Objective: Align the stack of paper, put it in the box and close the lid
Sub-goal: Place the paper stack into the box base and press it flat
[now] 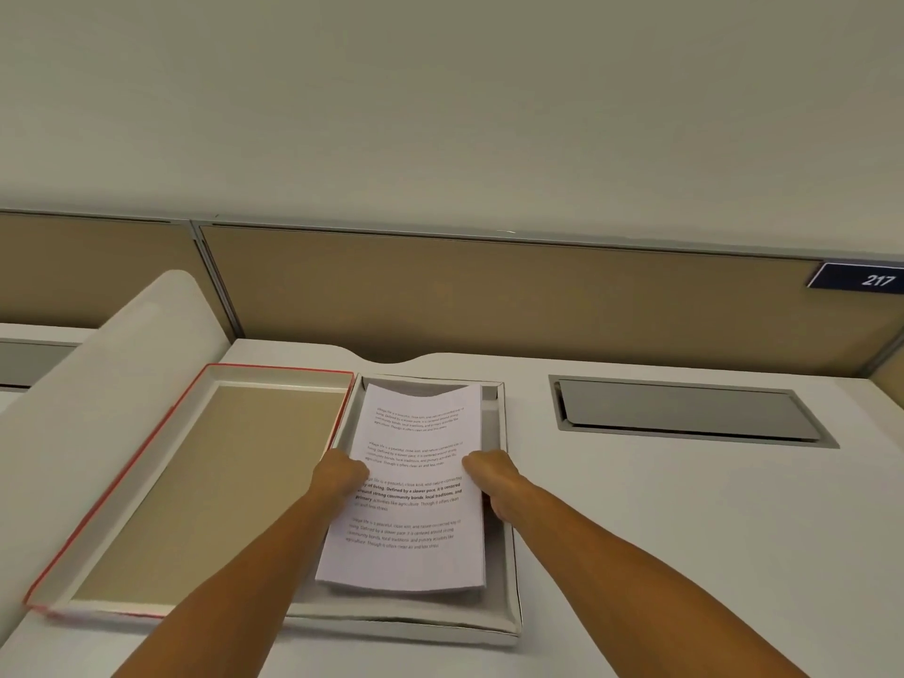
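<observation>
A stack of printed white paper [413, 526] is held over the open white box [508, 545] in the middle of the desk, its far end drooping toward the box's far wall. My left hand [342, 474] grips the stack's left edge. My right hand [491, 474] grips its right edge, fingers curled under the sheets. The box's lid [205, 482], red-edged outside and tan inside, lies open and flat to the left, joined to the box along its long side.
The white desk [660, 555] carries a grey cable flap [685, 408] at the right rear. A tan partition [489, 291] with a "217" sign [861, 278] stands behind. A curved white divider [98, 384] rises at the left.
</observation>
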Demonstrator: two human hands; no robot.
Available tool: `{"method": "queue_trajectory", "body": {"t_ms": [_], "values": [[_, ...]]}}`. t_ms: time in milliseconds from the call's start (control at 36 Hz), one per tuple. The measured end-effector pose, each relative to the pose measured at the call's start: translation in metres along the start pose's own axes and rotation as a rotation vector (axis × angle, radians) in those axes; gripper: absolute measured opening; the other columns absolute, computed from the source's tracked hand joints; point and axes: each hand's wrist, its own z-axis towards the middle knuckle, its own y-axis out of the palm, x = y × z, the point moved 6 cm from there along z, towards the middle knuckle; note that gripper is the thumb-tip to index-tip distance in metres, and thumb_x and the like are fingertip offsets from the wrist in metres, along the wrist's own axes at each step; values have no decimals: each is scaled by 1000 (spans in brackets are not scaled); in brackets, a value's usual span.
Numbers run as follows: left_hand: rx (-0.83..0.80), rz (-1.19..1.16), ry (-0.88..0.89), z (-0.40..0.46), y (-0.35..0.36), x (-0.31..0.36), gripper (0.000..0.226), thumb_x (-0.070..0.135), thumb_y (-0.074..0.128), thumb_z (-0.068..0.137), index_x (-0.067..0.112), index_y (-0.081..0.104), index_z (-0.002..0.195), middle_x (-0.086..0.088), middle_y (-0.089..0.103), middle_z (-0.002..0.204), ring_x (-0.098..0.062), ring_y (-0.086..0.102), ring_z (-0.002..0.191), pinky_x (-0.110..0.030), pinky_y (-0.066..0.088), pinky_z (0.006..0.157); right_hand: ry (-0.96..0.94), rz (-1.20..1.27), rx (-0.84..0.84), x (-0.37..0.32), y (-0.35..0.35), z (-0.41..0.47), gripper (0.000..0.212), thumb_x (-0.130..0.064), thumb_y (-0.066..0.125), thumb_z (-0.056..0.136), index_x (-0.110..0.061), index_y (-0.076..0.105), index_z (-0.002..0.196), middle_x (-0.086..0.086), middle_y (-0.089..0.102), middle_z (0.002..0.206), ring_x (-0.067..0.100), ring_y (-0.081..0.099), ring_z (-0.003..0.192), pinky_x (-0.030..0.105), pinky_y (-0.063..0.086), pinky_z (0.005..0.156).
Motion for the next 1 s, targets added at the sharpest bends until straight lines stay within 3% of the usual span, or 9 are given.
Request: {"method": "queue_trajectory", "body": {"t_ms": [167,389,500,556,639,778,1000], "values": [[23,24,-7,0,0,1,23,7,56,91,-4,57,112,-19,67,103,-37,67,93,-40,55,76,32,-21,23,2,3,2,28,-14,46,97,-2,63,117,15,69,116,29,67,108,39,56,97],[57,6,-13,2,3,-1,19,4,52,90,-5,56,107,-13,61,83,-32,62,80,-38,53,72,33,-48,32,1,2,1,27,-13,47,96,-2,63,115,14,69,117,29,67,108,34,56,91],[49,-1,-14,2,4,1,16,3,50,89,-4,55,103,-19,65,96,-35,66,88,-41,55,76,3,-77,6,1,2,-1,15,-13,51,96,-7,59,107,12,69,114,27,67,102,33,56,86],[45,3,-11,0,4,2,13,5,51,88,-1,54,99,-17,65,94,-33,66,85,-37,54,70,-11,-88,-25,2,3,-3,13,-12,52,96,-9,57,108,10,68,109,26,67,100,33,57,86],[42,48,35,-2,5,4,6,8,54,86,2,56,87,-11,64,81,-26,63,72,-29,49,61,-32,-86,-63,1,6,-7,21,-9,52,96,-7,59,116,11,67,112,29,66,107,37,56,94],[80,151,123,-7,4,6,23,14,60,85,12,50,64,0,58,63,-13,55,52,-21,39,44,-32,-54,-57,3,13,-13,33,-8,51,96,-2,56,128,15,66,122,30,65,112,41,55,98],[91,219,157,-10,0,4,25,16,60,86,12,49,64,-2,58,65,-15,53,55,-21,40,47,-38,-228,69,0,18,-19,62,-16,55,93,-2,33,149,15,39,145,25,51,122,29,48,89]]}}
